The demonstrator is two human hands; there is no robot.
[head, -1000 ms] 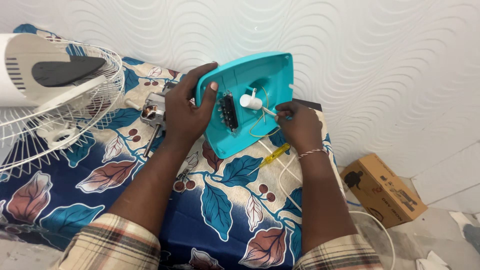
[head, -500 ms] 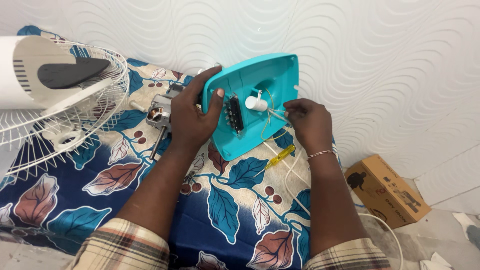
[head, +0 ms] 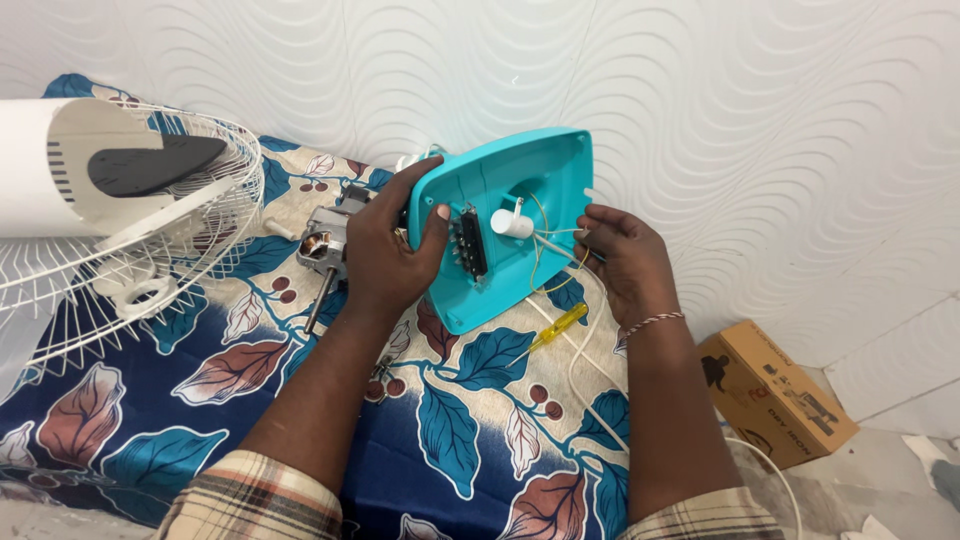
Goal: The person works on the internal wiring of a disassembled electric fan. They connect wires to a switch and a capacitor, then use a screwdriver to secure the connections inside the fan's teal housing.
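- The left hand (head: 385, 255) reaches in from below, forearm slanting up, and its grip is closed on the left edge of the teal cover (head: 510, 230), thumb pressed on the inner face beside the black switch block (head: 471, 243).
- The right hand (head: 625, 260) comes up at the cover's right edge, fingertips pinched narrow on the thin wires (head: 556, 240) by the white cylinder (head: 511, 223).
- The cover stands tilted, its hollow side facing the camera, between both hands over the leaf-patterned cloth (head: 450, 440).
- A yellow screwdriver (head: 548, 329) lies on the cloth just below the cover; a motor (head: 325, 243) sits behind the left hand.
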